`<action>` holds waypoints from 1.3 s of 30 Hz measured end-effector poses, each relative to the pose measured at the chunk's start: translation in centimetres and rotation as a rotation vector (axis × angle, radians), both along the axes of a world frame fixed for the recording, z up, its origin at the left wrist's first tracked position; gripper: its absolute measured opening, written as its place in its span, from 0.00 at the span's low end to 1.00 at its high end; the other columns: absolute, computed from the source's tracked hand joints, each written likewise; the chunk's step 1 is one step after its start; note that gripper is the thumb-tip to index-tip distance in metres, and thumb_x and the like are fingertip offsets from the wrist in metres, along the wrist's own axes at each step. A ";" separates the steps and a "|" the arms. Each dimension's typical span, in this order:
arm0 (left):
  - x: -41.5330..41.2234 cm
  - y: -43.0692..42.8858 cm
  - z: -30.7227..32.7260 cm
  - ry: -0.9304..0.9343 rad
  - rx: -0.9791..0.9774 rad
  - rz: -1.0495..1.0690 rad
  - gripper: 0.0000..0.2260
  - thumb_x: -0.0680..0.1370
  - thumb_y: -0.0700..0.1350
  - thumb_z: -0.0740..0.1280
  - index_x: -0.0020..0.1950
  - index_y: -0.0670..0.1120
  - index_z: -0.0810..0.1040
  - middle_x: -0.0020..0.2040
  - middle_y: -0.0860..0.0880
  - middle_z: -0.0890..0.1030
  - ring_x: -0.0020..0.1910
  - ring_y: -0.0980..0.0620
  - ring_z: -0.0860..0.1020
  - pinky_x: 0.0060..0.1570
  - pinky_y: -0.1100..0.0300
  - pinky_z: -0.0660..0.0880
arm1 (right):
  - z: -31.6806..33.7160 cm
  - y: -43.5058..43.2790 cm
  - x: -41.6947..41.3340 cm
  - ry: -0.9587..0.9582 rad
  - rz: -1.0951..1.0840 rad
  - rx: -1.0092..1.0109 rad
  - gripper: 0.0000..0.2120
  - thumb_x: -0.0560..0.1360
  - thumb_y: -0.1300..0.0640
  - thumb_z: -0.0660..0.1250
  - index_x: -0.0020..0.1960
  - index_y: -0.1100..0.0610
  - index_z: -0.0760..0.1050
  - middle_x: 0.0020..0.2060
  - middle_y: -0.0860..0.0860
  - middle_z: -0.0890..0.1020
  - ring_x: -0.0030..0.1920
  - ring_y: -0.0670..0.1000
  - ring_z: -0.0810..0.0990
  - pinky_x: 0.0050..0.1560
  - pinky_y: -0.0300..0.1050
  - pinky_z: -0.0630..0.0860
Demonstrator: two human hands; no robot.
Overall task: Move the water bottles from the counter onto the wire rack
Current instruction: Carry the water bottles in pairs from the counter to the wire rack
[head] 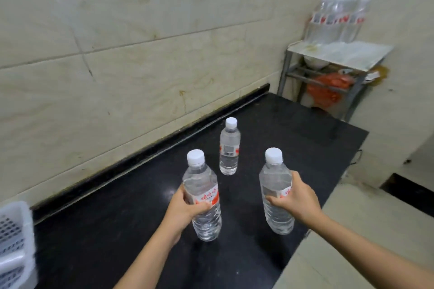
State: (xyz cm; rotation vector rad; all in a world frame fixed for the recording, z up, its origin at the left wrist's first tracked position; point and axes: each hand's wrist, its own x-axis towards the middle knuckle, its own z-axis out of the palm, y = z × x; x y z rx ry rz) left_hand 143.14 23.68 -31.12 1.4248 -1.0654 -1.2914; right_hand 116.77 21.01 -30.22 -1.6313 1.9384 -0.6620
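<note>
We've both hands wrapped on bottles: left hand point(185, 206) on left bottle point(203, 197), right hand point(297, 197) on right bottle point(276, 192). Third bottle point(229, 148) stands at 12 o'clock on bench point(117, 230). Wire rack point(333, 63) at 1 o'clock, already crowded w/ bottles — we'd risk toppling those.

Two bare forearms are showing from the bottom edge, each one ending in a hand. The left hand point(185, 206) and the right hand point(298, 199) are wearing no gloves, rings or watch. No sleeves are covering the forearms as far as they are showing. The arms are looking slim and smooth, and the fingers point(273, 200) are looking short-nailed where they can be seen.
</note>
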 end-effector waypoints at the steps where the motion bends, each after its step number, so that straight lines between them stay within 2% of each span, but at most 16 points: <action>1: -2.1 -0.4 0.4 0.001 -0.003 -0.033 0.23 0.66 0.27 0.71 0.51 0.49 0.74 0.45 0.52 0.82 0.37 0.63 0.81 0.33 0.73 0.75 | 0.3 0.3 -2.2 -0.001 -0.021 -0.011 0.30 0.60 0.45 0.75 0.56 0.50 0.65 0.43 0.47 0.77 0.42 0.52 0.76 0.41 0.44 0.71; 4: -9.3 -1.6 1.2 -0.005 -0.010 -0.122 0.22 0.65 0.28 0.71 0.52 0.49 0.74 0.46 0.52 0.82 0.38 0.61 0.82 0.34 0.72 0.76 | 1.0 1.2 -9.5 -0.063 -0.079 -0.044 0.29 0.59 0.46 0.76 0.52 0.48 0.64 0.44 0.47 0.78 0.44 0.53 0.78 0.42 0.44 0.71; 8: -20.1 -3.1 1.4 -0.010 -0.011 -0.237 0.22 0.66 0.29 0.72 0.54 0.48 0.75 0.48 0.50 0.83 0.42 0.59 0.83 0.37 0.68 0.77 | 1.6 2.4 -19.7 -0.083 -0.155 -0.057 0.29 0.58 0.47 0.76 0.55 0.50 0.67 0.47 0.49 0.81 0.49 0.55 0.80 0.48 0.47 0.76; 16: -39.3 -5.9 3.3 -0.012 -0.082 -0.439 0.21 0.66 0.30 0.72 0.54 0.48 0.76 0.46 0.50 0.84 0.42 0.58 0.83 0.37 0.68 0.77 | 3.6 4.2 -37.3 -0.082 -0.381 -0.157 0.28 0.59 0.47 0.76 0.54 0.50 0.68 0.48 0.49 0.82 0.51 0.55 0.80 0.42 0.44 0.71; 20: -46.1 -7.9 5.5 0.052 -0.138 -0.510 0.23 0.59 0.34 0.72 0.52 0.45 0.76 0.41 0.51 0.86 0.39 0.59 0.83 0.36 0.69 0.77 | 5.8 4.4 -44.0 -0.112 -0.510 -0.237 0.26 0.59 0.48 0.77 0.51 0.52 0.69 0.42 0.48 0.80 0.46 0.54 0.79 0.41 0.44 0.71; 24: -51.4 -10.4 6.7 0.104 -0.173 -0.554 0.27 0.58 0.37 0.71 0.57 0.44 0.75 0.48 0.48 0.84 0.46 0.52 0.82 0.47 0.60 0.78 | 7.9 4.1 -48.7 -0.130 -0.615 -0.328 0.26 0.59 0.49 0.77 0.49 0.50 0.67 0.39 0.48 0.78 0.45 0.55 0.79 0.46 0.49 0.75; 28: -56.8 -14.4 6.4 0.175 -0.169 -0.579 0.30 0.60 0.37 0.73 0.61 0.42 0.73 0.54 0.44 0.82 0.53 0.45 0.80 0.57 0.49 0.75 | 9.3 1.9 -52.8 -0.152 -0.645 -0.411 0.25 0.59 0.50 0.78 0.48 0.49 0.67 0.38 0.40 0.75 0.43 0.51 0.78 0.48 0.52 0.76; 31: -61.6 -18.4 5.2 0.223 -0.149 -0.616 0.26 0.65 0.31 0.73 0.61 0.41 0.73 0.55 0.42 0.82 0.52 0.46 0.80 0.51 0.54 0.76 | 10.0 -1.3 -55.9 -0.160 -0.654 -0.462 0.24 0.59 0.51 0.78 0.47 0.47 0.67 0.39 0.40 0.76 0.41 0.46 0.77 0.45 0.49 0.75; 35: -67.9 -24.4 4.1 0.264 -0.107 -0.670 0.20 0.67 0.24 0.67 0.56 0.40 0.74 0.49 0.41 0.83 0.38 0.55 0.84 0.34 0.66 0.78 | 11.0 -7.4 -60.0 -0.169 -0.657 -0.460 0.24 0.60 0.53 0.78 0.48 0.48 0.67 0.41 0.42 0.78 0.42 0.44 0.78 0.42 0.46 0.74; 37: -70.3 -27.9 4.4 0.286 -0.102 -0.704 0.22 0.66 0.25 0.68 0.57 0.41 0.74 0.45 0.45 0.85 0.39 0.54 0.84 0.34 0.66 0.78 | 11.8 -11.0 -62.1 -0.166 -0.656 -0.448 0.24 0.60 0.54 0.78 0.49 0.50 0.68 0.41 0.43 0.78 0.43 0.46 0.78 0.43 0.46 0.74; 39: -72.0 -31.5 5.0 0.296 -0.119 -0.721 0.26 0.63 0.30 0.73 0.60 0.42 0.73 0.48 0.45 0.84 0.46 0.48 0.82 0.43 0.61 0.77 | 12.4 -14.5 -63.9 -0.159 -0.645 -0.462 0.24 0.60 0.54 0.78 0.49 0.49 0.68 0.41 0.43 0.78 0.42 0.45 0.78 0.42 0.45 0.74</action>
